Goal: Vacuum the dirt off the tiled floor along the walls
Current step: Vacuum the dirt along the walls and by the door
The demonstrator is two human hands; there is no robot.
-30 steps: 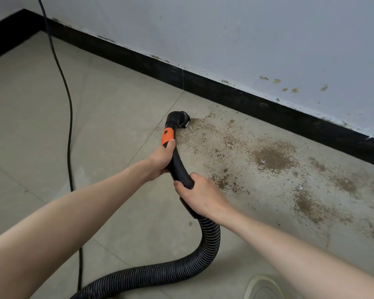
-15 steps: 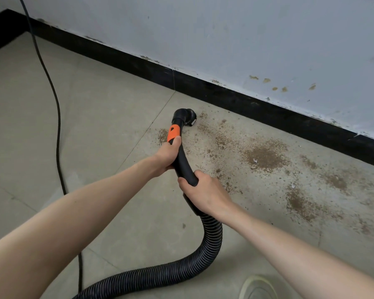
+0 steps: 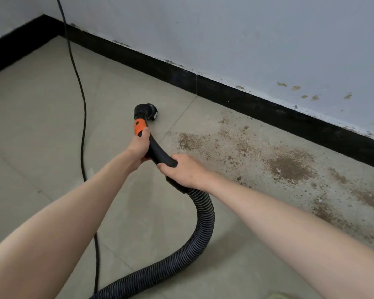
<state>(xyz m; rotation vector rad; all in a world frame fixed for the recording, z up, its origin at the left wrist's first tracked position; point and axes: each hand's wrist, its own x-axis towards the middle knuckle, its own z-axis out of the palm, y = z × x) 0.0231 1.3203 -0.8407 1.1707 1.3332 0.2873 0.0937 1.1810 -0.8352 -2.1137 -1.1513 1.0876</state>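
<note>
A black vacuum hose handle (image 3: 160, 155) with an orange band (image 3: 139, 126) ends in a black nozzle (image 3: 146, 113) set on the beige tiled floor (image 3: 41, 117). My left hand (image 3: 138, 148) grips the handle just below the orange band. My right hand (image 3: 185, 170) grips it lower, where the ribbed hose (image 3: 203, 221) begins. Brown dirt (image 3: 289, 167) is scattered over the tiles to the right of the nozzle, along the black skirting (image 3: 246, 100). The nozzle stands left of the dirt patch, on a tile joint.
A black power cable (image 3: 82, 134) runs down from the wall across the floor at the left. The grey wall (image 3: 246, 39) has flaked, stained spots above the skirting. The room corner lies at upper left. The tip of a shoe (image 3: 272, 295) shows at the bottom edge.
The nozzle has been drawn left, off the dirt's left edge and away from the skirting. The view has shifted, so the corner and cable now show further right.
</note>
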